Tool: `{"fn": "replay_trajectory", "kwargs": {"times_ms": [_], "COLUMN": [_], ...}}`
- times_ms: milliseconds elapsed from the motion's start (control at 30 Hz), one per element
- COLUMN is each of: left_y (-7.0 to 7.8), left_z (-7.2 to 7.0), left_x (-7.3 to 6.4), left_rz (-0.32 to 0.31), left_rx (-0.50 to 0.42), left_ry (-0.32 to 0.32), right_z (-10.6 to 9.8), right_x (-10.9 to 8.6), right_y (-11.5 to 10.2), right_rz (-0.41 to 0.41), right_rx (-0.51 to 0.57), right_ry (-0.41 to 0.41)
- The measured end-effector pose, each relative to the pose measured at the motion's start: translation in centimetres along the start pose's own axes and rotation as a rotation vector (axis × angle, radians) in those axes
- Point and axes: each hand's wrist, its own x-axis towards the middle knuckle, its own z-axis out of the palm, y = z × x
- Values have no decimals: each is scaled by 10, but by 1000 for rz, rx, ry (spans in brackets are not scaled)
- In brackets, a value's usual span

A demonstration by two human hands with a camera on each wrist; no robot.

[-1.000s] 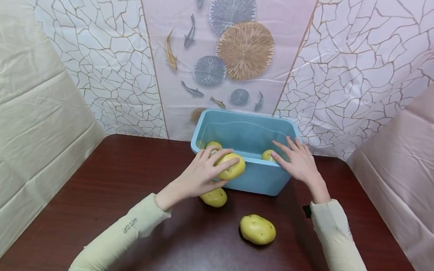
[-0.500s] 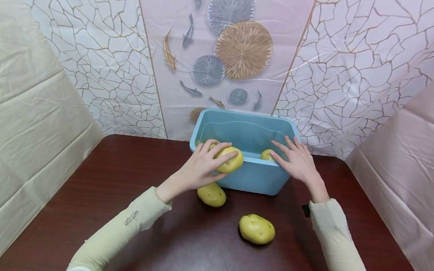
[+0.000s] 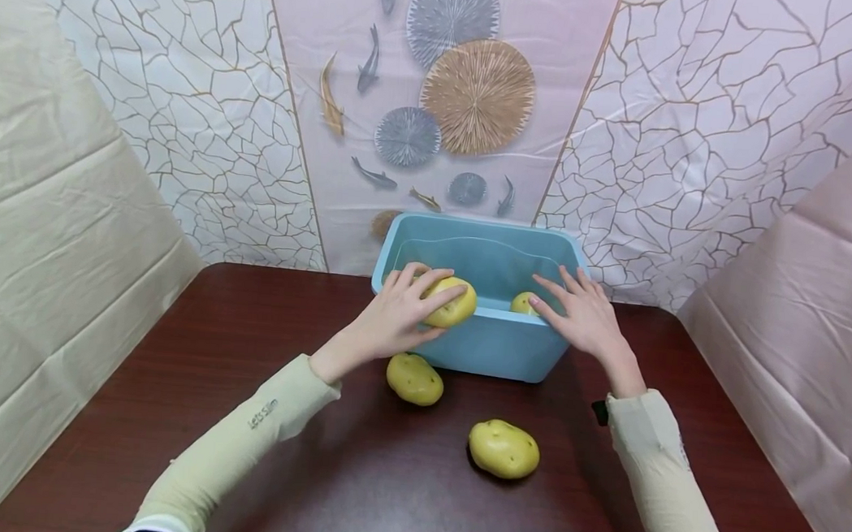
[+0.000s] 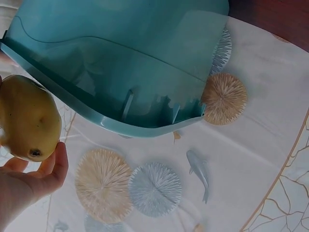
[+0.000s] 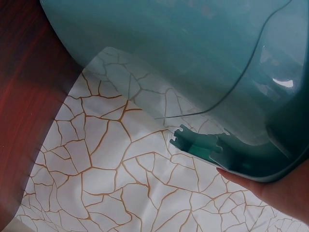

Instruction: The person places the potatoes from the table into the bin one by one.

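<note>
My left hand (image 3: 401, 309) grips a yellow potato (image 3: 455, 303) over the front rim of a blue plastic bin (image 3: 490, 343). In the left wrist view, fingers curl under this potato (image 4: 31, 118) beside the bin's rim. My right hand (image 3: 586, 312) rests with spread fingers at the bin's right end, thumb by the front rim; the right wrist view shows a finger (image 5: 241, 182) along that rim. Inside the bin near the thumb lies another potato (image 3: 523, 303). On the table, one potato (image 3: 415, 379) sits just before the bin and another potato (image 3: 504, 450) lies nearer the front.
The dark wooden table (image 3: 274, 468) carries the bin at its back edge. Behind it hangs a patterned cloth (image 3: 467, 187) with fish and round leaf prints. Beige cloth walls (image 3: 51, 292) flank both sides.
My left hand has raised the gripped potato slightly, up and over the bin's front rim, uncovering more of the potato on the table below. The right hand stays in place.
</note>
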Motion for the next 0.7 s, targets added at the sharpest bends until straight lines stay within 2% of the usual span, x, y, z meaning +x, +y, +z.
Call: {"fn": "replay_trajectory", "kwargs": {"times_ms": [267, 700], "left_y": [-5, -11], "left_z": [-1, 2], "left_x": [4, 8], "left_rz": [-15, -15], "left_rx": [9, 11], "left_ry": [-28, -15], "right_z": [1, 0], "right_x": [-1, -1], "right_y": [-1, -1], "right_rz": [8, 28], "right_rx": [-3, -34], "right_ry": [7, 0]}}
